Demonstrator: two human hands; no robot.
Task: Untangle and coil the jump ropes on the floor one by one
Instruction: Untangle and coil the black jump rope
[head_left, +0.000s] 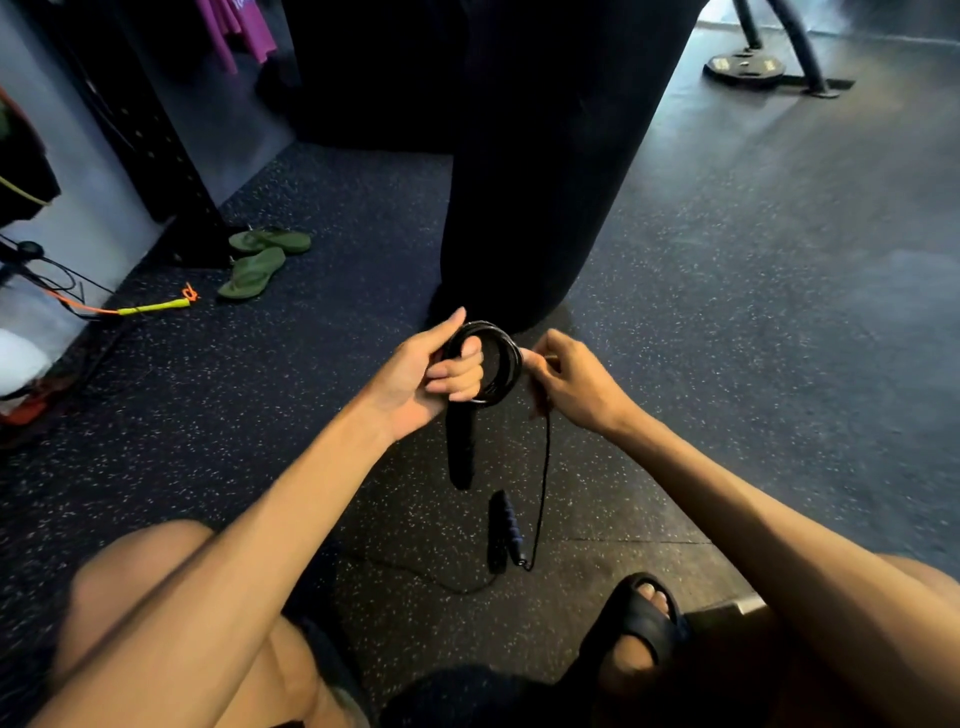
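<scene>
Loops of a black jump rope (514, 364) are held up as a small round coil in front of the body, above the speckled floor (727, 312) and just before the base of a dark punching bag (545, 156). The coil is gripped by the left hand (431, 374), whose fingers are curled through its middle while the thumb is laid along its outer edge. One black handle (461, 447) is seen hanging straight down below this hand. The right rim of the coil is pinched by the right hand (571, 384) between thumb and fingertips. From that hand a single loose strand (545, 467) is let down to the second handle (508, 527), which is low near the floor; whether it is touching the floor cannot be told. A foot in a black sandal (644, 618) is planted near it. Well to the left, a yellow and orange jump rope (150, 307) is laid on the floor beside a pair of green flip-flops (260, 260). A weight plate (743, 65) is seen far off at the upper right.
</scene>
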